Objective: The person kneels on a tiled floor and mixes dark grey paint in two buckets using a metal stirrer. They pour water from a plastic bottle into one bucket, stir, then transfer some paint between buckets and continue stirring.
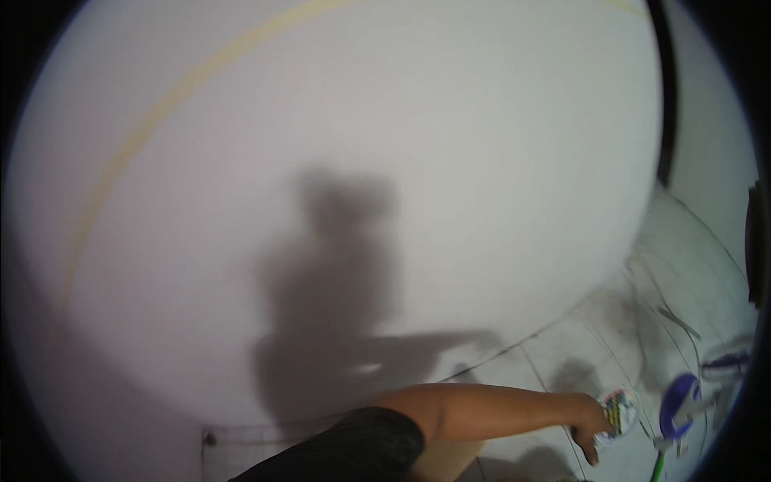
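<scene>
My left arm reaches in from the lower edge in a black sleeve and stretches across to the right, low over the tiled floor. At its end my left hand point(590, 419) is closed on the near edge of a round white tub point(619, 416) with a yellow and green printed pattern. One finger or the thumb points down beside it. How firmly the fingers grip is hard to make out. My right hand is out of sight.
A white wall point(498, 201) with a yellow stripe fills most of the view. On the pale tiles point(562, 345) at the right lie a purple round object point(679, 406), a green stick-like handle point(659, 466), a purple bristled-looking object point(727, 364) and a thin grey strip point(679, 323).
</scene>
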The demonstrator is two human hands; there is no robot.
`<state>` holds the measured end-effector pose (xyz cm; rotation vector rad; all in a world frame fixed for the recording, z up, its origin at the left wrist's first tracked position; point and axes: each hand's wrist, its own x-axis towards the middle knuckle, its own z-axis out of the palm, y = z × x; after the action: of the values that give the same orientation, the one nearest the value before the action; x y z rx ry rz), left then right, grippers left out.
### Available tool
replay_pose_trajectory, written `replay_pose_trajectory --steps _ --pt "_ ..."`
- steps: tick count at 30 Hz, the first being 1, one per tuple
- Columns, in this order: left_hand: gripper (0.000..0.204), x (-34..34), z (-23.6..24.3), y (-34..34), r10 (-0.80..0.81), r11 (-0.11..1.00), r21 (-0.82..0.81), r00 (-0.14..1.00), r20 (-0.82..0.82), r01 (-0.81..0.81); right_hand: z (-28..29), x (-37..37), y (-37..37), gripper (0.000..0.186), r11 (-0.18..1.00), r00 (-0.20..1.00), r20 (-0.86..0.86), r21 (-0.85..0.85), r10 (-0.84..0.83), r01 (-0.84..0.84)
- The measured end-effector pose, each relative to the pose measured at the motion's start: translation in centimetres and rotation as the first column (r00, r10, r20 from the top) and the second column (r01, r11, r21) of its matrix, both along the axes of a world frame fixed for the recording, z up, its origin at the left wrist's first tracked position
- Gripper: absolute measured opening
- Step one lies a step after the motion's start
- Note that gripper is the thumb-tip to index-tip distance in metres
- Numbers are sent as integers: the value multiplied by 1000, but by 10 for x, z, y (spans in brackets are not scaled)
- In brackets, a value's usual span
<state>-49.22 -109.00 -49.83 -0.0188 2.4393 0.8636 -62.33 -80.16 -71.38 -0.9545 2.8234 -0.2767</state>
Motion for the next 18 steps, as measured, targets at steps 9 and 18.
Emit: replay_pose_trajectory --steps 9,18 --pt "107 -49 -49 12 -46 996 62 985 -164 57 14 26 -107 20 943 944 78 -121 320 -309" --pt "105 -31 -23 -24 80 991 128 958 -276 -46 14 34 -144 20 912 908 114 -127 404 -390"
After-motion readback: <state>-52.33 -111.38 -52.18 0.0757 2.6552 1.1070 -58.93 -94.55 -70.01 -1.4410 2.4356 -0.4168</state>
